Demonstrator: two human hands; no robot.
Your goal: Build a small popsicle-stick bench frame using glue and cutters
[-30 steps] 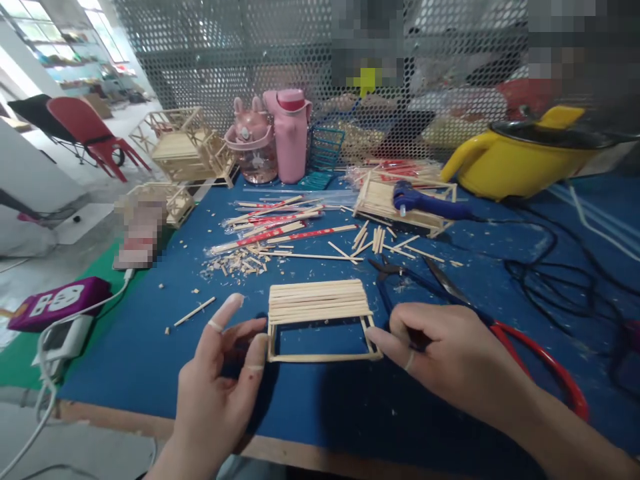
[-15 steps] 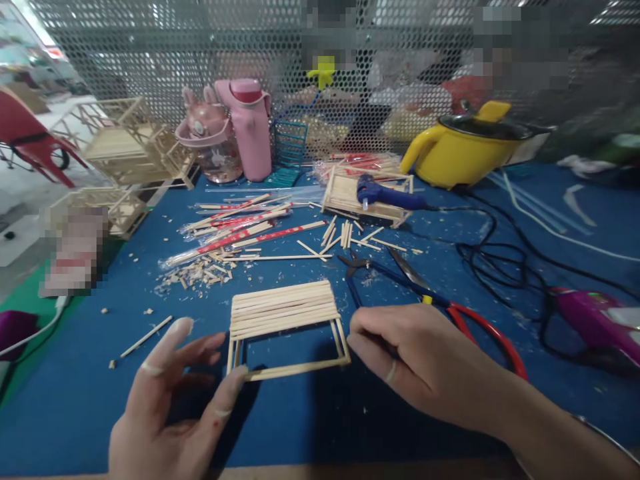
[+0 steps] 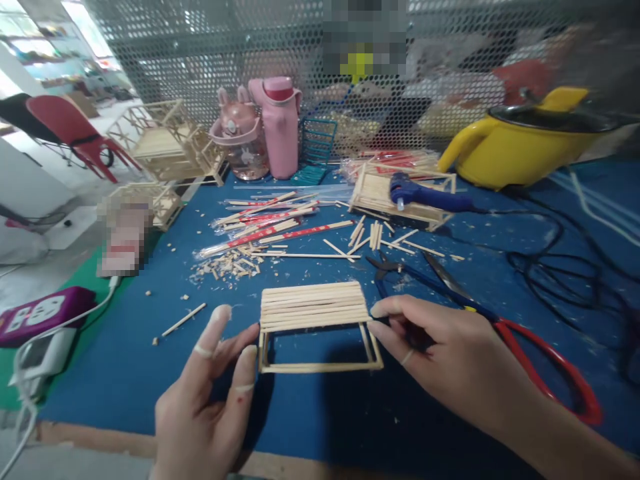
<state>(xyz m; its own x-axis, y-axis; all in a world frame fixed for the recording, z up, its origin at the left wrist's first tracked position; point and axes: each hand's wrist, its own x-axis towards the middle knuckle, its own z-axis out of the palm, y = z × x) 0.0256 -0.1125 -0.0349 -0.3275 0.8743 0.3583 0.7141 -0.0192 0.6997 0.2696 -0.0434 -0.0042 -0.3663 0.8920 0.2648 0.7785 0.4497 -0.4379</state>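
Note:
A small frame of thin wooden sticks (image 3: 311, 307) is between my hands, its upper half covered by sticks laid side by side and its lower half an open rectangle. My left hand (image 3: 210, 393) holds the frame's left side with thumb and a finger, the index finger raised. At the right side, my right hand (image 3: 440, 340) has thumb and index fingertips closed on the frame's edge, by the end of the lowest covering stick. Whether a loose stick is also in that pinch is hidden. White bands circle several fingers. One loose stick (image 3: 184, 319) lies left of the frame.
Beyond the frame are cut sticks (image 3: 376, 235), stick scraps (image 3: 233, 263), packaged chopsticks (image 3: 280, 230) and pliers (image 3: 387, 267). Red-handled scissors (image 3: 550, 373) lie by my right forearm. A blue glue gun (image 3: 425, 195) rests on another stick frame. A yellow pot (image 3: 525, 147) stands back right.
My right hand has opened from a tighter curl into a fingertip pinch at the frame's right edge. My left thumb has moved up from the lower bar to the left side. The view has shifted left.

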